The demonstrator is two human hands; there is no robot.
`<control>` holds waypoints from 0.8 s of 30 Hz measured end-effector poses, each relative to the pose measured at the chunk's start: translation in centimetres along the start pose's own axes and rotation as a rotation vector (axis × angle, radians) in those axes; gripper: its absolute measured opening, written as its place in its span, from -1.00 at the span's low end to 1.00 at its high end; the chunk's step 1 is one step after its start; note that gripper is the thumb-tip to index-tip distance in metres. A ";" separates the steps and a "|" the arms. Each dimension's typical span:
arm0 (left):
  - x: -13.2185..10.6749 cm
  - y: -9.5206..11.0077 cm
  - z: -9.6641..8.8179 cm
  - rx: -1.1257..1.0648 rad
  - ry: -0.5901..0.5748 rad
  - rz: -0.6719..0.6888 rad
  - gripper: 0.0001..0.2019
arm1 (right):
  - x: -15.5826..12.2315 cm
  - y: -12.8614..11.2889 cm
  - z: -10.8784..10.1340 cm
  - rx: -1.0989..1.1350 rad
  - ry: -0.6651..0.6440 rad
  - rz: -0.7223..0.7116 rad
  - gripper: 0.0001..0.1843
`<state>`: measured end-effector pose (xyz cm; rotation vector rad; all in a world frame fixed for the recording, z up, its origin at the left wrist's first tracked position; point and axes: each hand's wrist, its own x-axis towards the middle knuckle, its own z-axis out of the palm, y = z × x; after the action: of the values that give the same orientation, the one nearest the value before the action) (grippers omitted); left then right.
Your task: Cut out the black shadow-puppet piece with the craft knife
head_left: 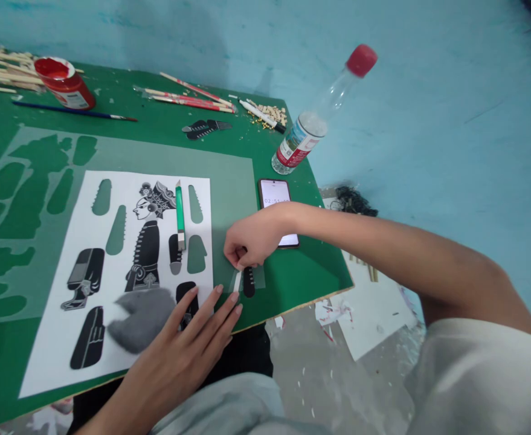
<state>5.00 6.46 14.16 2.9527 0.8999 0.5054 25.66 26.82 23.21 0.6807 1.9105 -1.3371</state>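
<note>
My left hand (193, 338) lies flat with fingers spread, over the lower right edge of a white printed sheet (61, 344). Its fingertips reach a narrow white strip (237, 281). Closed in a pinch, my right hand (258, 235) is at the upper end of that strip; whether it grips the strip or something hidden I cannot tell. Just below the right fingers lies a black printed piece (249, 282) on a small translucent film. On the sheet are black figure parts (145, 257), cut-out holes, a green pencil-shaped tool (180, 211) and a grey fuzzy patch (141, 320).
A phone (275, 190) is partly under my right wrist. Behind it stands a plastic bottle (298, 142). A red paint jar (64, 84), paintbrush (75, 110), wrapped chopsticks (188, 99), marker (260, 113) and black cut-outs (205, 128) line the back. Cut film (229, 175) lies beneath the sheet.
</note>
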 end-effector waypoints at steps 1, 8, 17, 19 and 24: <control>0.0 0.0 0.0 0.002 -0.001 0.000 -0.49 | 0.0 0.0 0.0 -0.001 -0.002 0.002 -0.91; -0.1 0.0 -0.1 -0.005 -0.023 0.012 -0.48 | -0.2 -0.1 0.1 -0.025 0.021 -0.002 -0.89; 0.2 -0.3 -0.3 -0.040 -0.041 0.006 -0.47 | -1.0 -1.0 0.6 -0.200 0.092 0.009 -0.80; 0.3 -0.3 -0.3 -0.054 -0.036 0.006 -0.46 | -1.3 -1.4 0.8 -0.230 0.124 0.016 -0.78; 0.2 -0.3 -0.2 -0.066 -0.026 0.011 -0.45 | -1.6 -1.9 1.5 -0.283 0.178 0.026 -0.76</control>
<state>4.94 6.82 14.42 2.8995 0.8475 0.4867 25.63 24.73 25.24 0.6961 2.1706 -0.9899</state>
